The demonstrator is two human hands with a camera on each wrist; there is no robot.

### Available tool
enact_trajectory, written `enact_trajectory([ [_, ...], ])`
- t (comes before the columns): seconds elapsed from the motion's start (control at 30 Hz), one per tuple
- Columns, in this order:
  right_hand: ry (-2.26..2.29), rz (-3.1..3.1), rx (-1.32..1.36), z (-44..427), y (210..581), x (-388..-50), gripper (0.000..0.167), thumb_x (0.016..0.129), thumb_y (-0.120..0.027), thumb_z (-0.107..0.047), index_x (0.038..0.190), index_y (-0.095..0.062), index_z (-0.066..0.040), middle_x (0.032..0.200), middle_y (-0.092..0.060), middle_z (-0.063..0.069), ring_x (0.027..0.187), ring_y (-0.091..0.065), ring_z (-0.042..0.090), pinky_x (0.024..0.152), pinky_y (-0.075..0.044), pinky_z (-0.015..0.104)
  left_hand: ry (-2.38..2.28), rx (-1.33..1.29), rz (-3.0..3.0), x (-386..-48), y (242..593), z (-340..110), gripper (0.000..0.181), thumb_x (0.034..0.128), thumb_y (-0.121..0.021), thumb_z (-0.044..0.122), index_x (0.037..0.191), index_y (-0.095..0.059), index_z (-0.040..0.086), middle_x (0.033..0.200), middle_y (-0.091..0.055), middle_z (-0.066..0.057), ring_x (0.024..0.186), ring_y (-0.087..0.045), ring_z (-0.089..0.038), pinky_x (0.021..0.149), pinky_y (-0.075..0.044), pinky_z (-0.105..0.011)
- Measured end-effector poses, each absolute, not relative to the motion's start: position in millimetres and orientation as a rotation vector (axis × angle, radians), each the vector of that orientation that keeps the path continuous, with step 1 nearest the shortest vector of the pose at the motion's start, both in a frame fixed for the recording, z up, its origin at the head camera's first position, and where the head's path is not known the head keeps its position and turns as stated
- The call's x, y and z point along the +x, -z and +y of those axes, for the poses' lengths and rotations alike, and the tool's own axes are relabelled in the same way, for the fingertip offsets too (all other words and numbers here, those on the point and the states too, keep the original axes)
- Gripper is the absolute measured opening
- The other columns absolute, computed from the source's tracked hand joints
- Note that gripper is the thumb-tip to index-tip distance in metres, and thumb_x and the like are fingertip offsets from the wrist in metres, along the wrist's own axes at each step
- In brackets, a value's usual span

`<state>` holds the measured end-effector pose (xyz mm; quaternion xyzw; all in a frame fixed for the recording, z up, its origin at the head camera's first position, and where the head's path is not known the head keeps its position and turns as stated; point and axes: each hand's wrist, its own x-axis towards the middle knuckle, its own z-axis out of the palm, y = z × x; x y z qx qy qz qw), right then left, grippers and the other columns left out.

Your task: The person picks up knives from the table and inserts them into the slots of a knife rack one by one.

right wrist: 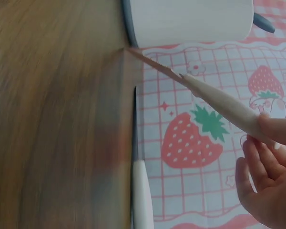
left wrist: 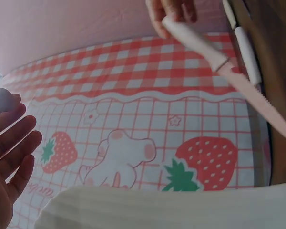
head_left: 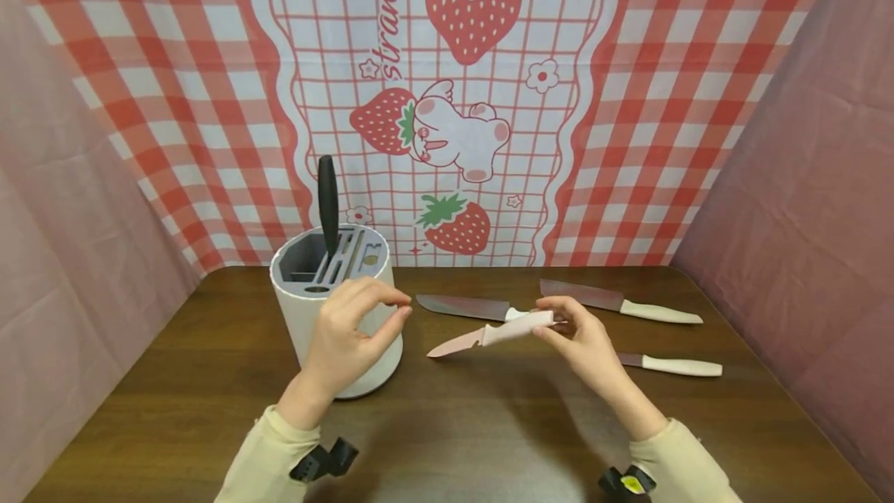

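My right hand [head_left: 583,338] pinches the butt end of the white handle of a small pink-bladed knife [head_left: 518,327], held above the table. Its blade slants down to the left, and the right wrist view shows a serrated stretch along the edge of this knife [right wrist: 219,101]. In front of the white round knife block [head_left: 296,317] is my left hand [head_left: 349,336], holding nothing, its thumb and fingers loosely bent. A black-handled piece [head_left: 327,200] stands upright in a slot of the block. Behind the held knife lies a larger knife [head_left: 464,307], its handle partly hidden.
Farther right on the brown table [head_left: 454,441] lie a broad-bladed knife [head_left: 660,312] and a smaller knife [head_left: 680,365], both with cream handles. The smaller one's blade is partly hidden by my right hand. A strawberry-print cloth [head_left: 454,130] hangs behind the table.
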<state>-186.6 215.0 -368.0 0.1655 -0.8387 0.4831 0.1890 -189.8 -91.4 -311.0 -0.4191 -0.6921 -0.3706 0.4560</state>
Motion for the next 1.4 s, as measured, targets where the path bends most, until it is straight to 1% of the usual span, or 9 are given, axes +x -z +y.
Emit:
enact_trajectory([
  [0.13, -1.424, -2.274, 0.453, 202, 363, -184, 0.030, 0.079, -0.065, 0.002, 0.108, -0.057, 0.004, 0.098, -0.064, 0.019, 0.084, -0.056, 0.000, 0.072, -0.047, 0.016, 0.915, -1.051, -1.735, -190, 318, -87, 0.009, 0.0833, -0.064, 0.019, 0.082, -0.067, 0.010, 0.077, -0.065, 0.003, 0.071, -0.058, -0.012, 0.068, -0.043, -0.025],
  [0.33, -1.600, -2.127, 0.488, 196, 376, -194, 0.029, 0.082, -0.063, -0.001, 0.109, -0.057, 0.003, 0.104, -0.061, 0.021, 0.091, -0.057, 0.000, 0.075, -0.049, 0.016, 0.937, -1.043, -1.797, -189, 327, -82, 0.006, 0.0805, -0.067, 0.017, 0.083, -0.067, 0.011, 0.078, -0.065, 0.004, 0.072, -0.057, -0.011, 0.069, -0.042, -0.023],
  [0.53, -1.621, -2.034, 0.536, 186, 371, -197, 0.030, 0.081, -0.062, 0.002, 0.110, -0.057, 0.007, 0.105, -0.061, 0.023, 0.090, -0.058, 0.001, 0.076, -0.048, 0.015, 0.957, -1.029, -1.905, -187, 332, -77, 0.009, 0.0795, -0.069, 0.020, 0.085, -0.067, 0.013, 0.080, -0.064, 0.006, 0.072, -0.056, -0.009, 0.069, -0.039, -0.018],
  [0.73, -1.597, -2.013, 0.584, 179, 366, -199, 0.031, 0.082, -0.061, 0.003, 0.112, -0.056, 0.007, 0.106, -0.060, 0.024, 0.084, -0.057, 0.002, 0.073, -0.047, 0.015, 0.979, -1.009, -1.968, -184, 336, -72, 0.010, 0.0786, -0.070, 0.021, 0.086, -0.066, 0.015, 0.081, -0.064, 0.008, 0.074, -0.056, -0.008, 0.069, -0.041, -0.019],
  [0.87, -1.597, -2.009, 0.597, 174, 362, -200, 0.030, 0.083, -0.060, 0.002, 0.113, -0.056, 0.006, 0.107, -0.060, 0.021, 0.084, -0.057, 0.003, 0.072, -0.047, 0.014, 0.995, -1.009, -1.995, -183, 338, -68, 0.011, 0.0787, -0.070, 0.021, 0.086, -0.066, 0.014, 0.081, -0.064, 0.008, 0.075, -0.057, -0.008, 0.069, -0.043, -0.021],
  [1.1, -1.637, -1.974, 0.647, 164, 357, -201, 0.028, 0.082, -0.060, 0.006, 0.110, -0.057, 0.005, 0.107, -0.061, 0.012, 0.092, -0.058, 0.005, 0.078, -0.047, 0.017, 0.991, -1.001, -2.017, -182, 339, -62, 0.012, 0.0769, -0.072, 0.018, 0.087, -0.065, 0.015, 0.081, -0.063, 0.007, 0.076, -0.057, -0.007, 0.069, -0.045, -0.024],
  [1.23, -1.632, -1.959, 0.682, 162, 354, -201, 0.028, 0.082, -0.059, 0.006, 0.110, -0.057, 0.006, 0.108, -0.061, 0.002, 0.095, -0.057, 0.005, 0.081, -0.047, 0.017, 1.005, -0.960, -2.050, -182, 340, -58, 0.012, 0.0773, -0.072, 0.020, 0.087, -0.066, 0.014, 0.079, -0.062, 0.007, 0.074, -0.057, -0.006, 0.068, -0.045, -0.023],
  [1.33, -1.629, -1.947, 0.690, 161, 353, -200, 0.028, 0.082, -0.059, 0.007, 0.110, -0.057, 0.006, 0.107, -0.061, 0.003, 0.096, -0.057, 0.005, 0.081, -0.047, 0.017, 1.010, -0.932, -2.077, -182, 341, -56, 0.013, 0.0772, -0.072, 0.021, 0.087, -0.066, 0.013, 0.078, -0.062, 0.008, 0.073, -0.056, -0.006, 0.065, -0.044, -0.021],
  [1.4, -1.631, -1.933, 0.690, 161, 353, -199, 0.028, 0.081, -0.059, 0.008, 0.109, -0.057, 0.006, 0.106, -0.061, 0.009, 0.095, -0.058, 0.006, 0.081, -0.047, 0.018, 1.014, -0.918, -2.090, -183, 342, -55, 0.014, 0.0771, -0.072, 0.021, 0.087, -0.066, 0.013, 0.078, -0.062, 0.008, 0.072, -0.056, -0.005, 0.063, -0.044, -0.020],
])
